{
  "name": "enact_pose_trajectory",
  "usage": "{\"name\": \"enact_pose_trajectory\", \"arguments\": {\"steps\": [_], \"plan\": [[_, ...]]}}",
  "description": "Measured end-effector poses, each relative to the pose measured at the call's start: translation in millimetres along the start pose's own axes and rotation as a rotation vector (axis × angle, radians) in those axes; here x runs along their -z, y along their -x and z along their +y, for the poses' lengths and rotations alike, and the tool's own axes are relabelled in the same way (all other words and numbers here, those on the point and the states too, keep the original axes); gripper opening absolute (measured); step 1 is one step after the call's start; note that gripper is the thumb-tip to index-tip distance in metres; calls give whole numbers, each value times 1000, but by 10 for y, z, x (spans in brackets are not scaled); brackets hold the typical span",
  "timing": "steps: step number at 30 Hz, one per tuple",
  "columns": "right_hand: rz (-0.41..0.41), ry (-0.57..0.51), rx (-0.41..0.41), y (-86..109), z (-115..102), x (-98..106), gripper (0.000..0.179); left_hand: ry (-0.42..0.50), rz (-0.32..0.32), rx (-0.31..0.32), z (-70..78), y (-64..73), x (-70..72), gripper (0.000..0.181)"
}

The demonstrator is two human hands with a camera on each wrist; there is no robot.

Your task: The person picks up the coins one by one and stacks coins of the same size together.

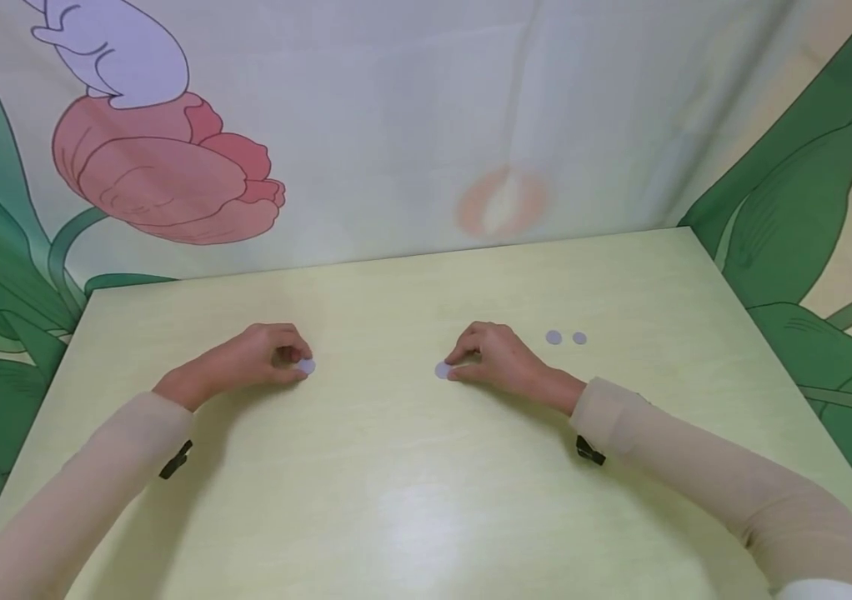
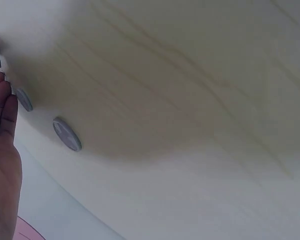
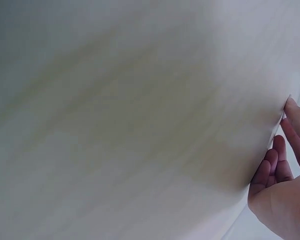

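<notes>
My left hand (image 1: 264, 356) pinches a small silvery coin (image 1: 307, 366) between thumb and fingertips, close to the table left of centre. My right hand (image 1: 497, 357) pinches another coin (image 1: 442, 370) by its edge near the middle of the table. Two more coins lie flat to the right of it, one (image 1: 553, 337) beside the other (image 1: 579, 338). In the left wrist view, a coin with a raised rim (image 2: 67, 134) shows near the hand, and another (image 2: 24, 100) next to the fingers. The right wrist view shows curled fingers (image 3: 277, 155) at its right edge.
The pale wood-grain table (image 1: 366, 483) spans the space below both arms. Behind it hangs a white cloth (image 1: 396, 125) printed with a pink flower, and large green leaves (image 1: 794, 217) are printed at the sides. A dark band piece (image 1: 176, 459) hangs under the left sleeve.
</notes>
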State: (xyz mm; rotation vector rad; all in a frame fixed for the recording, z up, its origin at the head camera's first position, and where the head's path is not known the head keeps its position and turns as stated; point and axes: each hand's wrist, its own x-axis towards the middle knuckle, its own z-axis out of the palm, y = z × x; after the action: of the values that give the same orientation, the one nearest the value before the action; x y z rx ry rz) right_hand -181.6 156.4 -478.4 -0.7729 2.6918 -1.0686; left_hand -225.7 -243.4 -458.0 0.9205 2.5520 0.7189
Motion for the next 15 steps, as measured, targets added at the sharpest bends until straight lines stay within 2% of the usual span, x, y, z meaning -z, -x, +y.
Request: {"name": "enact_pose_trajectory", "arguments": {"steps": [6,15], "plan": [[1,12,6,-12,14,-16,16,-5,3,23,-14,-2,-11,17],[1,15,-9,-7,-6,-4,16,-27,72,-26,-2,-27,-19,19]]}}
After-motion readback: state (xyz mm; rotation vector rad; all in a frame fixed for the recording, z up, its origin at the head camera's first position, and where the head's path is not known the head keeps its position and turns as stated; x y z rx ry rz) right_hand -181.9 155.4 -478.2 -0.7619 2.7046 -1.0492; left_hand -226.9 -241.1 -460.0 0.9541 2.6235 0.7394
